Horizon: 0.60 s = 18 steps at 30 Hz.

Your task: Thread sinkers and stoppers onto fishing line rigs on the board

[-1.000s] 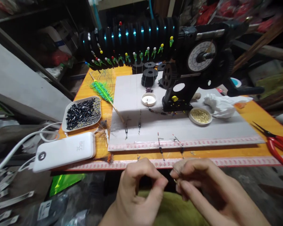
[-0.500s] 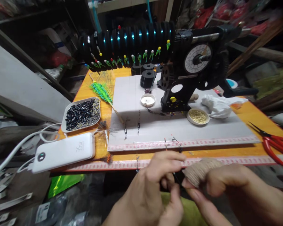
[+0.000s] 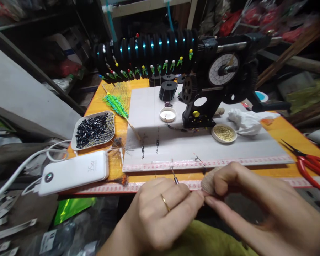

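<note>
My left hand [image 3: 165,209], with a ring on one finger, is closed, its fingertips pinched together. My right hand [image 3: 245,199] pinches thumb against index finger, touching the left fingertips. A beige ribbed finger cover [image 3: 209,180] wraps the right index fingertip. The thin fishing line between the fingertips is mostly hidden. A small dark fishing-tackle sleeve [image 3: 176,180] on a thin stem sticks up from behind my left hand. Another thin dark piece with an orange tip [image 3: 200,160] lies over the board edge above the right fingertips.
A black winding machine [image 3: 202,85] with pinned spools stands on the grey board [image 3: 176,142]. Left are a tray of black tackle parts [image 3: 94,129] and a white power bank [image 3: 74,172]. A dish of gold beads [image 3: 224,133] and red-handled pliers [image 3: 310,163] lie right.
My left hand has rolled over, back now upward, and its fingers have closed in. My right hand has risen and tilted, meeting it. The dark sleeve's stem has shifted left.
</note>
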Motion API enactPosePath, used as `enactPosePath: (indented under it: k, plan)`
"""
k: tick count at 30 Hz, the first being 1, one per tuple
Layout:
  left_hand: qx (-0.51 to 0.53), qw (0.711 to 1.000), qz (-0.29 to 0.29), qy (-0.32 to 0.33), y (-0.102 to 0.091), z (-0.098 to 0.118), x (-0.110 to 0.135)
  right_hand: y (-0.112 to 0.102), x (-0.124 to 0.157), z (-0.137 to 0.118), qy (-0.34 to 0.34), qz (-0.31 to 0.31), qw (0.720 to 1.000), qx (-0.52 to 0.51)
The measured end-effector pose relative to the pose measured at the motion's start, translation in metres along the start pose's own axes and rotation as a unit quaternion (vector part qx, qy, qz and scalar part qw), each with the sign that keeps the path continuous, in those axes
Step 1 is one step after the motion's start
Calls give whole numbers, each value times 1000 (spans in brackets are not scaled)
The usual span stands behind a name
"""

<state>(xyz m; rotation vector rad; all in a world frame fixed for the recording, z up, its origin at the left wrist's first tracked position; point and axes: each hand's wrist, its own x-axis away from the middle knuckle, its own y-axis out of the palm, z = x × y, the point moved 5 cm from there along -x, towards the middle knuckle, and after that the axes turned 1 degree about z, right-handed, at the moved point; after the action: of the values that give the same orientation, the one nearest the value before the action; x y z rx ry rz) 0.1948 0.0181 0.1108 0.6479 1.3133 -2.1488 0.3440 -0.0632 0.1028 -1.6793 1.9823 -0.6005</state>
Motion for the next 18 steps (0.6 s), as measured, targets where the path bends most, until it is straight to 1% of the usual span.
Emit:
enactPosePath:
  k: [2, 4, 6, 7, 8, 9, 10, 12, 13, 15, 16, 17, 18]
  plan:
    - [21, 999, 27, -21, -1, 0, 2, 4, -4, 0, 9, 11, 997, -74]
    - [73, 992, 74, -70, -1, -2, 6, 9, -6, -1, 12, 32, 983, -180]
    - [130, 976, 116, -127, -2, -4, 11, 13, -6, 1, 10, 80, 963, -258]
    - [149, 969, 131, -150, -2, -5, 13, 13, -4, 1, -7, 110, 956, -272]
    - [159, 963, 140, -165, -3, -5, 14, 13, -1, 0, -34, 136, 954, -264]
    - [162, 960, 145, -177, -4, -5, 15, 12, 2, -2, -73, 144, 958, -235]
    - [162, 958, 147, -185, -6, -5, 16, 13, 6, -5, -120, 135, 966, -187]
    - [157, 957, 146, -194, -9, -5, 16, 16, 14, -7, -192, 84, 975, -68]
    - [156, 957, 144, -196, -10, -5, 17, 15, 17, -5, -205, 70, 976, -18]
    - [152, 959, 140, -195, -12, -4, 17, 11, 21, 1, -208, 72, 975, 41]
    - [150, 959, 139, -195, -12, -4, 18, 9, 22, 3, -211, 74, 973, 52]
    - [148, 960, 138, -194, -13, -4, 18, 8, 22, 5, -212, 64, 974, 50]
    - [146, 960, 137, -194, -13, -4, 18, 7, 21, 7, -193, 56, 979, 26]
